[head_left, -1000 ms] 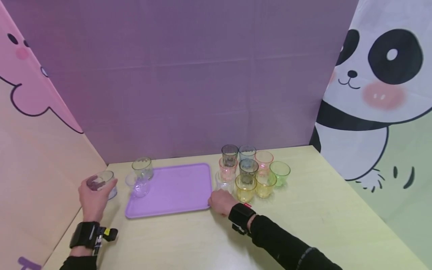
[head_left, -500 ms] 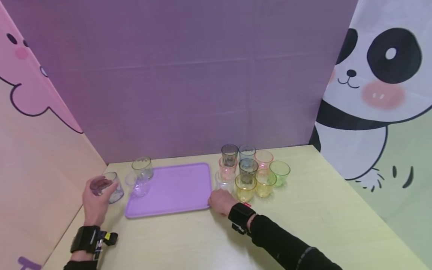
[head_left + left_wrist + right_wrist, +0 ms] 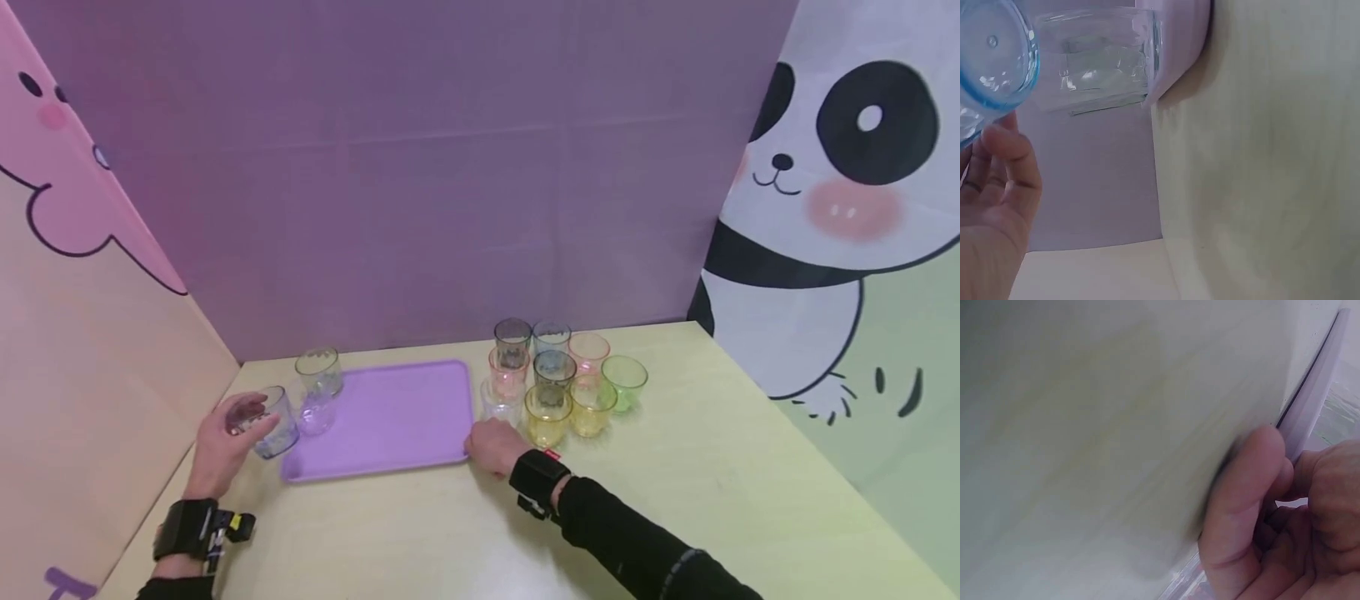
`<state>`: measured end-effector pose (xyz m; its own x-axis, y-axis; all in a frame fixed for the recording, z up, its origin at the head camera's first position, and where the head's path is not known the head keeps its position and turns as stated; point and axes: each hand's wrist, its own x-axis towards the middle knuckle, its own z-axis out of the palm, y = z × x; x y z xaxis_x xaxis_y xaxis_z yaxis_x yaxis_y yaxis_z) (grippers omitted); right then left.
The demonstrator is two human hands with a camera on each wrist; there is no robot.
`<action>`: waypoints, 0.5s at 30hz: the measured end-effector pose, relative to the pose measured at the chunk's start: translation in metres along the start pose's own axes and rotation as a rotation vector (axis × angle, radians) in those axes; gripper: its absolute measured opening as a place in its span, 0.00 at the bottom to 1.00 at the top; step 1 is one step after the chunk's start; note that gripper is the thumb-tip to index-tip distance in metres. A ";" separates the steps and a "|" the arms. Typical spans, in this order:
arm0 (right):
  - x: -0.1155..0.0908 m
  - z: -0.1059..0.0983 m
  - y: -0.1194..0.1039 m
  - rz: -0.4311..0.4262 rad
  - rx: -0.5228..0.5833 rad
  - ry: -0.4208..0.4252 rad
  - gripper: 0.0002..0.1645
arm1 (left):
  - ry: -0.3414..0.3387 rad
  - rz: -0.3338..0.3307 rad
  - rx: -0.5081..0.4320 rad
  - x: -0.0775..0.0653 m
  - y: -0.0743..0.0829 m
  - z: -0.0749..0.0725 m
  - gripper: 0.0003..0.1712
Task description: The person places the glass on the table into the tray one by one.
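My left hand (image 3: 221,437) holds a clear, blue-tinted glass (image 3: 276,429), tilted and raised beside the left edge of the purple tray (image 3: 397,417). In the left wrist view, the blue base of this glass (image 3: 997,53) is turned toward the camera, and my fingers (image 3: 1013,153) lie around its side. A clear glass (image 3: 317,415) stands on the tray's left part, partly behind the held one. Behind it is a greenish glass (image 3: 321,375) at the back left corner. My right hand (image 3: 495,447) grips the tray's front right corner with curled fingers (image 3: 1250,469).
Several coloured glasses crowd the table just right of the tray, among them a yellow glass (image 3: 548,421), a green glass (image 3: 625,383) and a dark grey glass (image 3: 513,337). A purple backdrop (image 3: 435,183) rises behind the pale table (image 3: 720,467).
My left hand has carried the blue-tinted glass to the right, up to the tray's left edge, and the glass now leans more. The right hand stays at the tray corner.
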<state>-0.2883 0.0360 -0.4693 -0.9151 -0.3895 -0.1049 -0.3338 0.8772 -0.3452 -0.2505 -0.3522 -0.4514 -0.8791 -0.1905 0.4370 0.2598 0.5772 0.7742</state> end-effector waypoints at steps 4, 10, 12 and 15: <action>-0.001 0.001 0.000 0.009 0.008 -0.005 0.21 | -0.104 0.055 0.048 -0.002 0.004 -0.001 0.25; -0.001 0.001 0.000 0.007 -0.002 -0.002 0.22 | -0.239 0.027 0.120 -0.005 0.007 -0.006 0.27; 0.000 0.001 0.000 0.002 -0.005 0.001 0.22 | -0.279 -0.004 0.128 -0.005 0.007 -0.007 0.29; 0.001 0.002 0.001 -0.004 -0.018 0.005 0.21 | -0.338 -0.030 0.148 -0.005 0.008 -0.007 0.31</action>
<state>-0.2892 0.0362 -0.4716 -0.9147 -0.3918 -0.0985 -0.3418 0.8805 -0.3285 -0.2409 -0.3525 -0.4445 -0.9741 0.0496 0.2205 0.1933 0.6884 0.6991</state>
